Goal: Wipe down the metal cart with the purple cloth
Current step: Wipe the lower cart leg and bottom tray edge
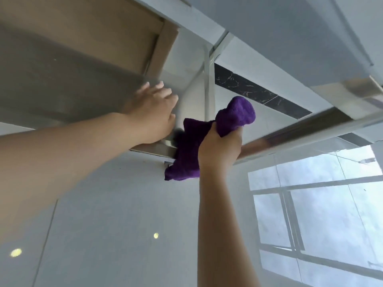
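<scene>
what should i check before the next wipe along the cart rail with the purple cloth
1. Cloth held: ok, right hand grips the purple cloth.
2. Cloth on metal: ok, it drapes over the corner of the metal cart.
3. Cart steadied: ok, left hand rests flat on the shelf surface.
4. Rail path to the right: ok, nothing on it.
5. Cloth bunched rather than spread: not ok.
6. Dirt left on the rail: cannot tell, blurred.

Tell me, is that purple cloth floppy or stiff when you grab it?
Probably floppy: the purple cloth bunches up where the right hand grips it, and its loose end droops over the metal cart edge. It looks fluffy, so likely soft and light. It shouldn't roll or break.
</scene>
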{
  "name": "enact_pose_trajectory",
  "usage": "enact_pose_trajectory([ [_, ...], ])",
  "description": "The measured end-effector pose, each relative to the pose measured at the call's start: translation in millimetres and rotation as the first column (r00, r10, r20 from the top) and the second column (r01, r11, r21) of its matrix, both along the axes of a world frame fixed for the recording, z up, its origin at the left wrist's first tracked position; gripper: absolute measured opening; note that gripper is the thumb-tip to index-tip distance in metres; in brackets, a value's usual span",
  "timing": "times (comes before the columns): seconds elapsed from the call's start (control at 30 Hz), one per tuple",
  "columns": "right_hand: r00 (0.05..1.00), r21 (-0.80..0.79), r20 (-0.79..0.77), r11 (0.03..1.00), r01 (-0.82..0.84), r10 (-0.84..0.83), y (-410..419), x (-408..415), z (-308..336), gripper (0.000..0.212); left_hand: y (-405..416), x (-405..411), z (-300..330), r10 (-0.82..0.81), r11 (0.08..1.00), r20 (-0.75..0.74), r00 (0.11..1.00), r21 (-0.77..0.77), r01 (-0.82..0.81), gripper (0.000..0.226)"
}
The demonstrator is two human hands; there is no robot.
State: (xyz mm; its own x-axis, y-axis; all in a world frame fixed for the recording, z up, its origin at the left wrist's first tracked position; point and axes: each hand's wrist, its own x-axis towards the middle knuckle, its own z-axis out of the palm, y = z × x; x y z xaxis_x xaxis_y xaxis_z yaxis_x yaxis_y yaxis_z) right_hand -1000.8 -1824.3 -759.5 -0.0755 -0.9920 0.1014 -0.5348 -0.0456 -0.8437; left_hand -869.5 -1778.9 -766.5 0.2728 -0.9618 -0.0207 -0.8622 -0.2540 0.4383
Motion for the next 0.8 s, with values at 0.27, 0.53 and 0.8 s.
enact_pose_trajectory([
  [0.27, 0.729, 0.217, -0.654, 0.973, -0.079, 0.205, -23.6, 17.1, -14.6, 0.061, 1.0, -1.0, -28.3, 0.072, 0.996, 0.031, 0.997, 0.049, -0.074, 0.058],
  [0.53, 0.643, 0.216, -0.731, 0.971, -0.101, 0.230, -69.9, 38.2, -14.6, 0.044, -8.6, -0.6, -31.1, 0.071, 0.994, 0.084, 0.994, 0.075, -0.078, 0.061],
  [0.8, 0.598, 0.153, -0.755, 0.959, -0.238, 0.269, -134.5, 69.2, -18.4, 0.040, -17.8, -5.5, -35.3, 0.098, 0.993, 0.116, 0.988, 0.057, -0.105, 0.063],
])
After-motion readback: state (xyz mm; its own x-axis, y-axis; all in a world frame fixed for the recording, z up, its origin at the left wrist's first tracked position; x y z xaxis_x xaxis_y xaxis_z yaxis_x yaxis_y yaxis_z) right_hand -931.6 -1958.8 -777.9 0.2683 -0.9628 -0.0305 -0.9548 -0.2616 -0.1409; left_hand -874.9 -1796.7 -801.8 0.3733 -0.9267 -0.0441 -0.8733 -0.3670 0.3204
